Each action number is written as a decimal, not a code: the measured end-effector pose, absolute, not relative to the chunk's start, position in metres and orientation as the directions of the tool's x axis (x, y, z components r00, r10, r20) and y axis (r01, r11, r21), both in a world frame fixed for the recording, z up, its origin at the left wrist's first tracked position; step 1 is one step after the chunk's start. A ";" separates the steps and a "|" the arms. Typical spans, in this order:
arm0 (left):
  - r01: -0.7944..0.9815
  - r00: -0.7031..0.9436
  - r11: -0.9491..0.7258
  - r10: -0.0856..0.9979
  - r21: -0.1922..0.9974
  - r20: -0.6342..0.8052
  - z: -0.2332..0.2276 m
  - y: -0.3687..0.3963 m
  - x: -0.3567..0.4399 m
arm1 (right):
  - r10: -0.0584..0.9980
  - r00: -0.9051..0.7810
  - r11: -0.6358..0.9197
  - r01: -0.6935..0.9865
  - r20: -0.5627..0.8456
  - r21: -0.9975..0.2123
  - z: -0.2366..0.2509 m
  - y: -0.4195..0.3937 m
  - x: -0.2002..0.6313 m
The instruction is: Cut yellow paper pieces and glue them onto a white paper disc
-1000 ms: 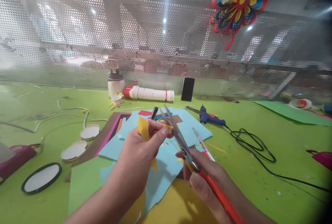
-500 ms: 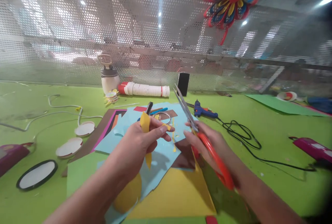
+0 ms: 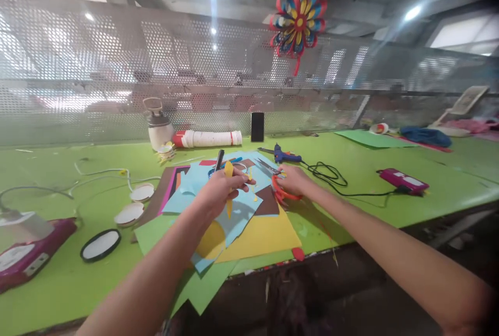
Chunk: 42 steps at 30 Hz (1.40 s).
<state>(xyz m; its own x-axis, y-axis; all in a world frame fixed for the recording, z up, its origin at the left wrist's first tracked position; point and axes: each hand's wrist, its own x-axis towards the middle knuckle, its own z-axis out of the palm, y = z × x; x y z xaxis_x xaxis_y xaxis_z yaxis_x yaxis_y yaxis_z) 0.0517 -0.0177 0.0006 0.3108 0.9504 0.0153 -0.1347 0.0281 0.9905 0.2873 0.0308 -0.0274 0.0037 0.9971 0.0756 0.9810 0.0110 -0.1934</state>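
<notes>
My left hand [image 3: 219, 189] is closed on a yellow paper strip [image 3: 229, 190], which stands up between the fingers; a smaller yellow bit shows near the fingertips. My right hand [image 3: 295, 180] grips a pair of scissors [image 3: 286, 192] with red-orange handles, low over the sheets. Its blades point away to the left, slightly apart. Below both hands lie light blue paper [image 3: 245, 216], yellow paper [image 3: 268, 234] and a dark brown piece [image 3: 267, 202]. Just behind my left hand, a black marker [image 3: 220, 159] sticks up.
A blue glue gun [image 3: 286, 155] trails its black cord rightward to a magenta power strip [image 3: 405, 180]. Another magenta power strip [image 3: 37, 260] sits at left, near white discs [image 3: 130, 213] and a black-rimmed oval [image 3: 100, 245]. A phone [image 3: 257, 127] stands at the back beside a white tube [image 3: 212, 139].
My right hand has lowered the scissors, and the blades now lie flatter and farther from me. My left hand still holds the yellow strip. The view has shifted back and rightward.
</notes>
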 end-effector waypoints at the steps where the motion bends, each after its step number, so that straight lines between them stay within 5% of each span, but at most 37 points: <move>1: -0.147 0.299 0.009 0.954 0.989 0.036 0.003 -0.017 0.049 | 0.998 -0.005 0.017 0.984 0.063 -0.180 -0.026 0.031 0.289; 9: -0.176 0.161 -0.110 0.977 0.978 0.139 0.030 -0.017 0.026 | 0.999 0.017 -0.013 0.993 0.040 -0.115 -0.020 0.018 0.285; 16: -0.007 0.370 -0.034 0.928 0.999 0.035 0.034 -0.024 0.035 | 0.998 -0.021 0.029 0.990 0.062 -0.135 -0.014 0.002 0.275; 21: 0.062 0.462 0.001 0.887 0.998 -0.029 0.026 -0.019 0.039 | 0.975 -0.175 0.215 0.906 0.139 -0.364 0.022 -0.009 0.263; 26: 0.086 0.500 0.012 0.864 0.996 -0.054 0.030 -0.020 0.044 | 0.893 -0.428 0.408 0.641 0.139 -0.650 0.049 -0.016 0.244; 33: 0.161 0.462 -0.030 0.886 0.987 -0.049 0.034 -0.017 0.041 | 0.786 -0.615 0.358 0.364 0.067 -0.860 0.043 -0.009 0.239; 42: 0.031 0.398 0.031 0.917 0.999 -0.041 0.032 -0.010 0.049 | 0.792 -0.593 0.283 0.145 0.145 -0.948 0.034 0.001 0.244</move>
